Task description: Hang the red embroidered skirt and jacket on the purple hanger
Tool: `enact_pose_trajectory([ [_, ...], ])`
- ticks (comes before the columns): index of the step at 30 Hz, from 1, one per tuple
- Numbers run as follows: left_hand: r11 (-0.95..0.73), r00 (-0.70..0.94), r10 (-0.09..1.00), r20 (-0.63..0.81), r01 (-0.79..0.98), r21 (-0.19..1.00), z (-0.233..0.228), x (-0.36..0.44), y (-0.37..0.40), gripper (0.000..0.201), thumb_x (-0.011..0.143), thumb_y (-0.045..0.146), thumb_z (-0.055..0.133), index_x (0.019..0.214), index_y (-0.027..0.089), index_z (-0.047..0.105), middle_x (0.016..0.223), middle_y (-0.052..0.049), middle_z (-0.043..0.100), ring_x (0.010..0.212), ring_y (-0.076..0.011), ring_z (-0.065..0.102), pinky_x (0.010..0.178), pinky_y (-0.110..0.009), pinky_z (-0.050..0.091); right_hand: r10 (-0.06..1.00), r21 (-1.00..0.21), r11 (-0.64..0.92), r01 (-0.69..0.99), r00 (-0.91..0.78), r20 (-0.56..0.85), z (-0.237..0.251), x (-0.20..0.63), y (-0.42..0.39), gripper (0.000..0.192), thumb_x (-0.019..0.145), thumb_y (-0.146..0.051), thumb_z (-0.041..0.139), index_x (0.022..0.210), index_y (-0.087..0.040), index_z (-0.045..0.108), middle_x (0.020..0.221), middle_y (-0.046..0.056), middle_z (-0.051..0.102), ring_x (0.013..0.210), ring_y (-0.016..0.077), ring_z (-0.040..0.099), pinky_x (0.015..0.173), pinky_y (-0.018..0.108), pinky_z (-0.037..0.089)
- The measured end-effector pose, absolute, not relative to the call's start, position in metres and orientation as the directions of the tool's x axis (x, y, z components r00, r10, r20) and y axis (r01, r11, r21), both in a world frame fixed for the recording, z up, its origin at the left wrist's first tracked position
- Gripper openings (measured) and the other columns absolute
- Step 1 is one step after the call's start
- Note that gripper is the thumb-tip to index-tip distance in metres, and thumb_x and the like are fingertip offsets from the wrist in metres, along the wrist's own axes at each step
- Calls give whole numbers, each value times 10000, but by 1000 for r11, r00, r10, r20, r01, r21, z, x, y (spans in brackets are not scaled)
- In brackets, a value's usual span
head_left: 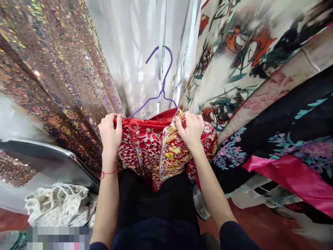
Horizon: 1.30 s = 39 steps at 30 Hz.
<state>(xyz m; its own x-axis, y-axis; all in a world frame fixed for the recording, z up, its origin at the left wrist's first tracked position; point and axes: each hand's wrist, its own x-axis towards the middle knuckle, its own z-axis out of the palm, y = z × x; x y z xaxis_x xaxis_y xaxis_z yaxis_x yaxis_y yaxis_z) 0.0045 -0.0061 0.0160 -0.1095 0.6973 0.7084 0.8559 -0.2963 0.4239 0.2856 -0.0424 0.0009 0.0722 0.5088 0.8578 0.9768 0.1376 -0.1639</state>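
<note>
A red garment (145, 142) with silver and gold embroidery hangs in front of me, held up by both hands. My left hand (111, 133) is closed on its upper left edge, near a small red cord bow (133, 129). My right hand (191, 130) grips the gold-patterned upper right edge, thumb on the front. A purple hanger (162, 92) rises from the neckline, its lower part hidden inside the cloth. The hook stands upright in front of a pale metal rail; whether it touches the rail I cannot tell.
Sequinned fabric (59, 62) hangs on the left and a white printed cloth (234, 52) on the right. Black floral fabric (273, 139) and a pink satin strip (288, 177) lie lower right. A dotted white cloth bundle (59, 205) sits lower left, below a dark, metal-edged panel (47, 159).
</note>
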Motion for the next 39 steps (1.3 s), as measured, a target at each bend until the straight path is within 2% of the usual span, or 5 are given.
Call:
enact_pose_trajectory([
  [5,-409,-206,535,819,785,465,4,49,-36,407,987,337,463,1319,109,522,1411,-231,534,1354,-324,464,1108,-482,339,586,-137,86,987,62,808,7,280,-56,476,1050,-497,322,779,-198,573,682,39,606,684,200,531,742,338,332],
  [9,-719,148,455,878,643,264,-10,103,-75,157,986,239,474,1012,187,620,1001,-76,707,985,-210,630,930,-379,419,615,-80,47,996,34,788,14,283,-74,470,1065,-472,336,800,-190,603,688,43,653,669,190,554,721,323,306],
  [16,-757,309,605,734,508,410,-30,134,-77,218,1016,324,453,851,205,534,830,-43,636,814,-198,578,798,-339,462,612,-5,99,995,-57,789,10,304,-125,422,1060,-440,399,780,-197,602,688,29,666,680,182,586,696,304,307],
  [34,-794,535,603,591,339,504,-14,71,-118,343,993,403,534,1268,228,641,1302,-88,635,1268,-225,571,1119,-414,444,609,-419,85,904,285,740,6,322,-193,470,978,-518,468,626,-210,520,542,-15,491,514,129,448,561,278,284],
  [39,-781,623,563,543,188,595,-16,84,-125,414,1011,460,479,1333,236,614,1336,-81,658,1260,-212,603,1141,-409,439,446,-613,53,788,531,721,10,336,-228,470,935,-540,510,597,-219,458,529,-39,352,515,124,346,526,292,254],
])
